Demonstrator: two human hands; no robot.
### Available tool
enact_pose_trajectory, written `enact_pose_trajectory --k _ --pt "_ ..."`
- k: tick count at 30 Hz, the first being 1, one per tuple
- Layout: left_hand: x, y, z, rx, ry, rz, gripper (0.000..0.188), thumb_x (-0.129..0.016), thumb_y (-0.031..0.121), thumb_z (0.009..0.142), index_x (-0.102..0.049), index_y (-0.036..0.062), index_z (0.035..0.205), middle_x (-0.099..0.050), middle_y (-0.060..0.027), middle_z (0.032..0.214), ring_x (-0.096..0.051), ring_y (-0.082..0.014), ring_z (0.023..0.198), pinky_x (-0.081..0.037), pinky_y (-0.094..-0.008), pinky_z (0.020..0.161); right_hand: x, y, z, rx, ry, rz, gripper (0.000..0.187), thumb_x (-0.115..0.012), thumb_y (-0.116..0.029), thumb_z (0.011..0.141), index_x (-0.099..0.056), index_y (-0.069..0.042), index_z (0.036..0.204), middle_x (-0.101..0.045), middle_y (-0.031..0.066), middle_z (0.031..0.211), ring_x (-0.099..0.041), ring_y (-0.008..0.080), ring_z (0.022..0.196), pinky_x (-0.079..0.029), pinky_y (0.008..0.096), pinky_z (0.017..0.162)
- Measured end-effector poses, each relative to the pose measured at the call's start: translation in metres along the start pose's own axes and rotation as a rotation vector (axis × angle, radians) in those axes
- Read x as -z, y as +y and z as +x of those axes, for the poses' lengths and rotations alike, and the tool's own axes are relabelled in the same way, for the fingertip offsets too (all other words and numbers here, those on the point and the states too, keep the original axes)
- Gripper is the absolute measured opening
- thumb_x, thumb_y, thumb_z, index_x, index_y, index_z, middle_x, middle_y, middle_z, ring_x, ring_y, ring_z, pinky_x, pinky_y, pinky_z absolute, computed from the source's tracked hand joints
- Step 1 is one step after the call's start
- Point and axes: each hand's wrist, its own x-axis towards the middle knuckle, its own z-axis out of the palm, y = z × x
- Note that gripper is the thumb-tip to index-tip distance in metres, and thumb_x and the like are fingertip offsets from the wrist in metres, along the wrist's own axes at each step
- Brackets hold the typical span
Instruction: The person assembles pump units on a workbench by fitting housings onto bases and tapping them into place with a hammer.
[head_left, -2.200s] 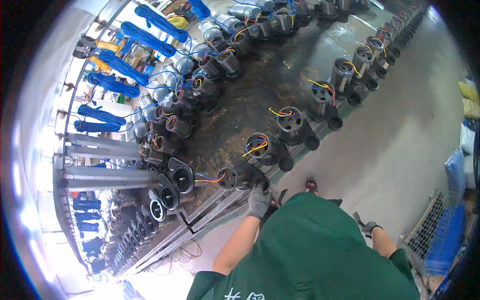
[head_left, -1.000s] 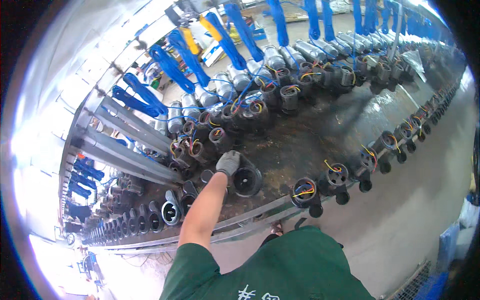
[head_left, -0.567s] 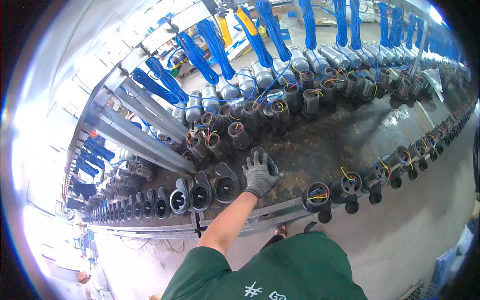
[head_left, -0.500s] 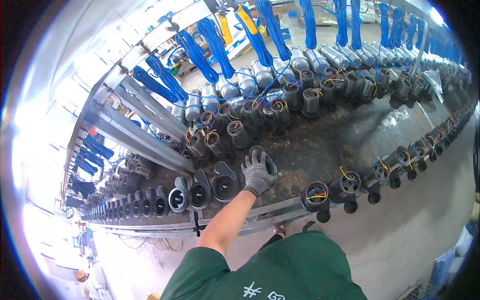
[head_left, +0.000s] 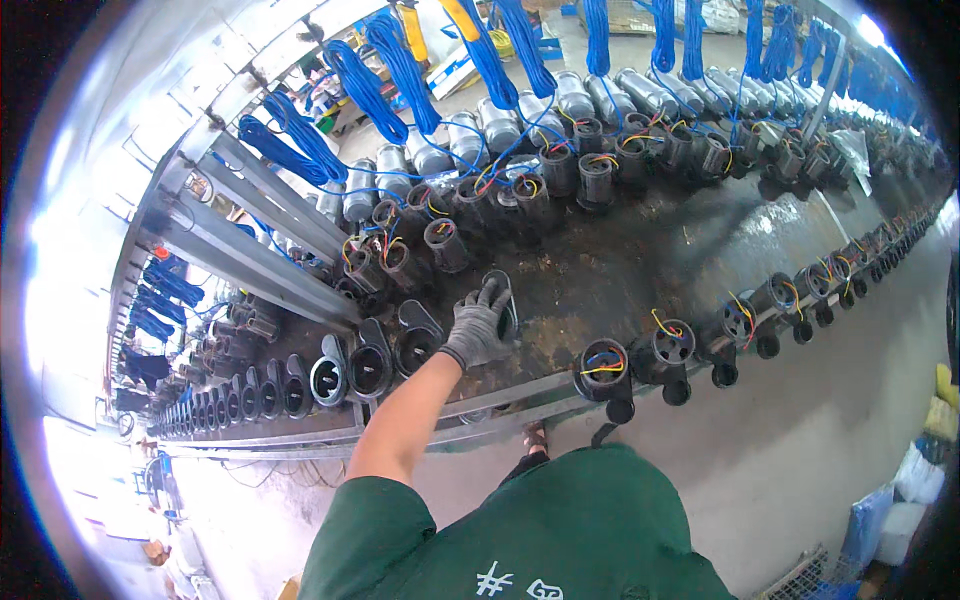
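Observation:
My left hand (head_left: 480, 328), in a grey knit glove, is over a black round housing (head_left: 507, 290) on the dark bench. Its fingers curl over the housing's top and far side, and the palm hides much of it. Just left stands a similar black housing (head_left: 418, 350) with an open round mouth, the near end of a long row. Beyond the hand is a black cylindrical part (head_left: 446, 246) with coloured wires at its top. My right hand is out of view.
Silver motor cylinders (head_left: 500, 127) and wired black parts line the bench's far side. Blue cable bundles (head_left: 365, 92) hang from a metal frame (head_left: 255, 255). Along the near right edge runs a row of black housings (head_left: 604, 364) with coloured wires. White and blue sacks (head_left: 868, 525) lie lower right.
The whole view has shifted, so the bench appears farther left and higher. My left hand's fingers, spread over the housing before, are now more curled around it.

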Motion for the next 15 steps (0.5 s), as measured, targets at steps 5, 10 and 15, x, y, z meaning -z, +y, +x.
enact_pose_trajectory --k 5,10,15 --pt "0.001 0.013 -0.001 0.029 -0.027 0.028 0.111 -0.08 0.061 0.066 -0.032 0.0189 0.157 -0.024 -0.0177 0.164 -0.037 -0.0444 0.139 -0.03 -0.0607 0.113 -0.001 0.009 0.0 -0.008 -0.006 0.009 0.045 -0.065 -0.044 0.094 -0.068 -0.001 0.081 -0.062 0.011 0.066 -0.058 0.0246 0.053 -0.044 0.043 0.049" --pt "0.001 0.032 -0.008 0.349 0.032 -0.067 0.106 -0.079 0.061 0.068 -0.036 0.0186 0.155 -0.026 -0.0167 0.164 -0.037 -0.0445 0.14 -0.033 -0.0603 0.111 0.0 0.016 0.001 -0.007 -0.01 0.001 0.046 -0.065 -0.044 0.094 -0.068 -0.001 0.081 -0.062 0.0109 0.066 -0.058 0.0245 0.053 -0.044 0.043 0.049" --pt "-0.003 0.029 -0.014 0.349 0.078 -0.145 0.097 -0.076 0.061 0.072 -0.041 0.0178 0.152 -0.029 -0.0149 0.163 -0.035 -0.0446 0.141 -0.032 -0.0604 0.111 0.002 0.023 0.001 0.003 -0.012 -0.019 0.046 -0.065 -0.045 0.094 -0.068 -0.001 0.082 -0.061 0.0109 0.066 -0.058 0.0244 0.053 -0.044 0.0429 0.049"
